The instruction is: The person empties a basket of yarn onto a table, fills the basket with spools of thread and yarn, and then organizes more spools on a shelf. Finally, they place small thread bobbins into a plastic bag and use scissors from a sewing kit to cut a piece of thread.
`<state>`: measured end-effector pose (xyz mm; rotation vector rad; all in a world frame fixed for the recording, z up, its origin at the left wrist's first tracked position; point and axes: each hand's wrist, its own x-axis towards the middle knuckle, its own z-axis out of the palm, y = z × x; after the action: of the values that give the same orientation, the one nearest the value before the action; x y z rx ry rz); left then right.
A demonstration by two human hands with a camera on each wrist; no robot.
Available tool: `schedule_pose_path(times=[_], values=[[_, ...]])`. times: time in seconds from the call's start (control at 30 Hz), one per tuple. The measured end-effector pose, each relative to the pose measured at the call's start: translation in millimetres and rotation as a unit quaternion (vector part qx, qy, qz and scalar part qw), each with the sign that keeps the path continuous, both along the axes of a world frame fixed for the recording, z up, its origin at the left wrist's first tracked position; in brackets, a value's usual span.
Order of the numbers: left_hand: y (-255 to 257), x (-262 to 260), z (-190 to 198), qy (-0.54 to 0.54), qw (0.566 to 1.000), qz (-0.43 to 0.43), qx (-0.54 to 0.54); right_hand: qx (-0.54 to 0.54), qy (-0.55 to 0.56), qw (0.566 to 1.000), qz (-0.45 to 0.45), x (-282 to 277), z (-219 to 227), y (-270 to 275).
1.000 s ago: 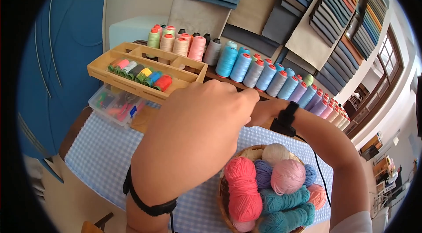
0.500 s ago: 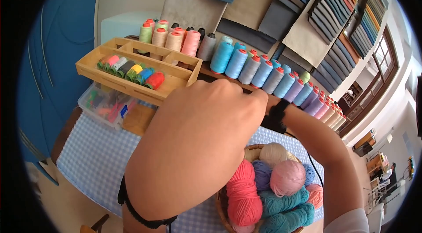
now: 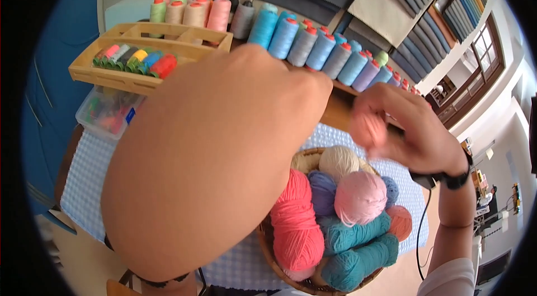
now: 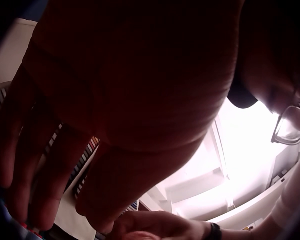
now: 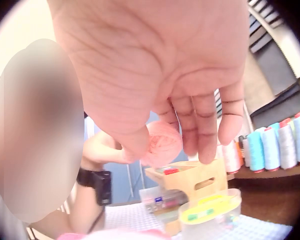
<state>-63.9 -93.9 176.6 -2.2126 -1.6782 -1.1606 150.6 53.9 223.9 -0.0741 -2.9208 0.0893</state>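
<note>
The right hand [image 3: 411, 128] grips a small salmon yarn ball [image 3: 368, 130] between thumb and curled fingers; the ball is blurred in the head view, seen past the far rim of the basket [image 3: 307, 160]. The left hand [image 3: 215, 150] is near it, back turned up, with its outer fingers fairly straight in the dim left wrist view; its thumb and forefinger come close together, though I can't tell whether they pinch anything. Below, the basket stands on a blue checked cloth [image 3: 83, 176] and holds a coral skein [image 3: 297, 223], two teal skeins [image 3: 361, 259], a pale pink ball [image 3: 361, 198], a cream ball [image 3: 339, 162] and other yarn. To the left, a wooden organizer [image 3: 106, 78] carries a row of small coloured spools [image 3: 138, 60], with a clear plastic box [image 3: 100, 111] beneath it. Cones of thread [image 3: 284, 39] stand in a long row behind.
</note>
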Motion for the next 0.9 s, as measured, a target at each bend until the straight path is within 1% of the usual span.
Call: schedule_pose_path(times=[0.03,0.07,0.1,0.13,0.17,0.2,0.23,0.27,0.3,0.33,0.4,0.43,0.53,0.67,0.77,0.83,0.87,0.9], values=[[-4.0,7.4,3.5,0.003,1.000,0.020,0.011,-0.004,-0.022,1.000,0.019,8.4,1.9,-14.5],[-0.7,4.7,-0.4,0.004,1.000,0.018,0.002,-0.007,-0.042,0.998,0.039,15.6,2.7,-28.0],[5.4,-2.6,-5.1,0.033,0.999,0.011,0.006,0.004,-0.049,0.993,0.103,18.7,-3.2,-35.0],[8.7,-5.6,-7.3,0.062,0.998,0.005,0.012,-0.037,-0.045,0.993,0.102,22.4,-10.6,-50.2],[5.7,0.4,-0.8,0.064,0.998,0.004,0.010,-0.036,-0.031,0.990,0.130,27.1,-21.0,-59.5],[-0.1,9.4,10.1,-0.006,0.999,0.000,-0.040,-0.034,-0.018,0.987,0.157,30.3,-29.3,-65.9],[-3.2,15.2,17.1,-0.076,0.993,-0.003,-0.090,-0.033,-0.016,0.987,0.157,30.1,-33.9,-69.9],[-0.2,11.2,11.1,-0.074,0.993,-0.004,-0.089,-0.053,-0.017,0.984,0.171,28.5,-37.4,-73.3],[5.8,2.1,-1.8,0.000,0.996,0.021,-0.085,-0.073,-0.018,0.980,0.185,27.4,-40.2,-77.2],[9.2,-0.1,-4.3,0.075,0.993,0.047,-0.080,-0.071,-0.014,0.980,0.186,27.9,-42.0,-82.5],[8.5,-0.2,-9.9,0.092,0.993,0.047,-0.064,0.005,-0.039,0.990,0.138,26.9,-46.5,-92.3],[7.6,0.3,-10.5,0.107,0.992,0.046,-0.049,0.036,-0.027,0.991,0.127,26.3,-50.6,-95.6],[7.9,0.1,-7.5,0.127,0.988,0.043,-0.073,0.058,-0.051,0.989,0.129,24.4,-58.6,-97.9],[8.1,-0.8,-4.8,0.127,0.988,0.039,-0.083,0.050,-0.074,0.985,0.148,22.5,-64.8,-96.1],[7.7,-4.0,-5.7,0.119,0.988,0.036,-0.092,0.042,-0.052,0.985,0.158,19.6,-67.3,-97.1],[8.6,-7.2,-11.3,0.107,0.993,0.016,-0.044,0.033,-0.081,0.985,0.150,18.8,-62.0,-100.0],[11.8,-8.3,-15.3,0.106,0.993,0.016,-0.045,0.032,-0.081,0.985,0.151,17.9,-63.5,-99.0],[16.8,-9.2,-20.1,0.078,0.997,-0.017,-0.023,0.019,-0.076,0.984,0.158,17.4,-65.9,-97.5]])
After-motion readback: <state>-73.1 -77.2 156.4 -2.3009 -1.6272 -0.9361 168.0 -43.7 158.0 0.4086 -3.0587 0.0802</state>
